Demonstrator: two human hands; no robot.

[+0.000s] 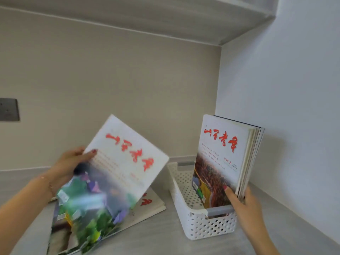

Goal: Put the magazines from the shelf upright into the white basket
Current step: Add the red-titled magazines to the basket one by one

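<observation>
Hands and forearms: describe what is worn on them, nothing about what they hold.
Both forearms are bare, with no sleeves in view. The left hand has a thin bracelet at the wrist and red polish on the thumbnail. The right hand also shows red polish on its thumbnail; no ring, watch or glove is visible on either.

grey shelf [165, 234], white basket [202, 225], flat magazines [147, 205]

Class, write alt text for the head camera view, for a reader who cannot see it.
A left hand lifts a magazine off a flat pile on a grey shelf. The right hand steadies several magazines standing upright in a white basket by the wall.
</observation>
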